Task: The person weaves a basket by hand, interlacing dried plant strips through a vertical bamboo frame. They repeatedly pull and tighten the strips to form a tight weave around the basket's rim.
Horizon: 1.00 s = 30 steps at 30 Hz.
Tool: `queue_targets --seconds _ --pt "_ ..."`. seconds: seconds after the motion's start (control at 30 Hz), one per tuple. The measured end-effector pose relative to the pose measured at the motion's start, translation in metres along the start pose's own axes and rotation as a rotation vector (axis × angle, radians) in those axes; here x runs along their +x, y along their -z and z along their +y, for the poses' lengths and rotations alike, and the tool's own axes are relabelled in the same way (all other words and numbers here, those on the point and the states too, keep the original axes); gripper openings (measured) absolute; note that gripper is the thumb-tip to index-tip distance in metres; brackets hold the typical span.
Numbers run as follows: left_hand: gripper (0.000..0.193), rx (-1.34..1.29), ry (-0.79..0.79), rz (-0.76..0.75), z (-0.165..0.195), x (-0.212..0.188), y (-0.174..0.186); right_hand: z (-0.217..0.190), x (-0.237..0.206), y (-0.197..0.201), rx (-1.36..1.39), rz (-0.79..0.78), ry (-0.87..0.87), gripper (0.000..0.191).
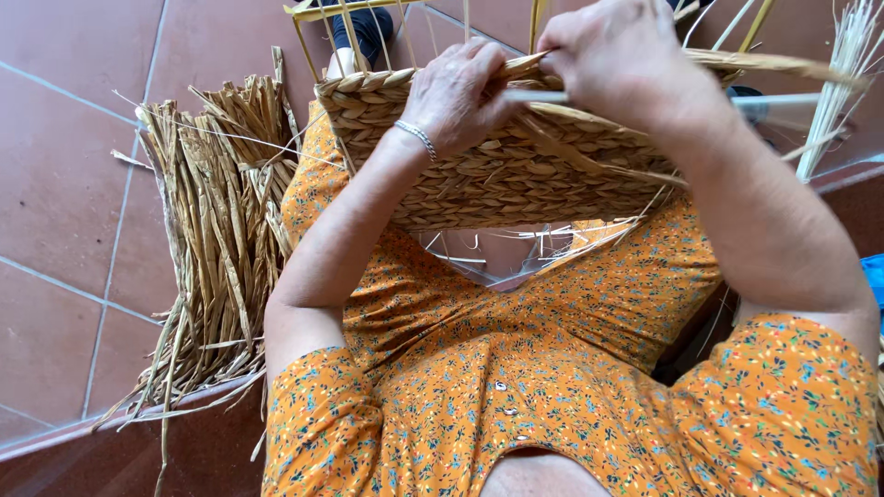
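Basket lengthwise left-right on lap | hands gripping braided rim

A half-woven straw basket, tan with a braided rim, lies tilted on the person's lap, loose straw strands sticking out from its upper edge.

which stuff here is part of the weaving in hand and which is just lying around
In use:
- woven basket on the lap
- left hand pressing on its rim
- right hand gripping a flat straw strand
- upright stakes of the basket frame

Lying about:
- bundle of dried straw on the tiled floor
- pale thin reeds at the right edge
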<state>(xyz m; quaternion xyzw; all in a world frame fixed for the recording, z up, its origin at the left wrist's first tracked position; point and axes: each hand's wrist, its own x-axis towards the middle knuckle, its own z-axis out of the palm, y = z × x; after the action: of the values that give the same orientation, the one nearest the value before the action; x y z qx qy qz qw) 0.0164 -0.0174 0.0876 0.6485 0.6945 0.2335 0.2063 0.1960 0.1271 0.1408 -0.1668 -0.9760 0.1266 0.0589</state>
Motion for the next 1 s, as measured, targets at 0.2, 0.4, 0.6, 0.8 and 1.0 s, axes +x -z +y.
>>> queue_targets --seconds 0.2,0.4,0.6,0.8,1.0 --pt "0.017 -0.213 -0.174 0.345 -0.009 -0.012 -0.006 0.032 -0.003 -0.019 0.297 -0.062 -0.085 0.022" --pt "0.015 0.114 -0.376 0.381 -0.02 -0.02 -0.017 0.019 -0.02 -0.065 0.191 0.26 0.014 0.029" --pt "0.02 0.026 -0.119 0.326 -0.028 0.002 -0.03 0.018 -0.025 -0.08 0.139 0.251 -0.054 0.035" --pt "0.06 0.017 0.009 0.407 -0.033 0.02 -0.049 -0.009 -0.057 -0.045 -0.076 0.519 0.028 0.027" --pt "0.046 0.219 -0.163 0.488 -0.038 0.026 -0.066 -0.017 -0.072 -0.04 -0.086 0.338 0.039 0.037"
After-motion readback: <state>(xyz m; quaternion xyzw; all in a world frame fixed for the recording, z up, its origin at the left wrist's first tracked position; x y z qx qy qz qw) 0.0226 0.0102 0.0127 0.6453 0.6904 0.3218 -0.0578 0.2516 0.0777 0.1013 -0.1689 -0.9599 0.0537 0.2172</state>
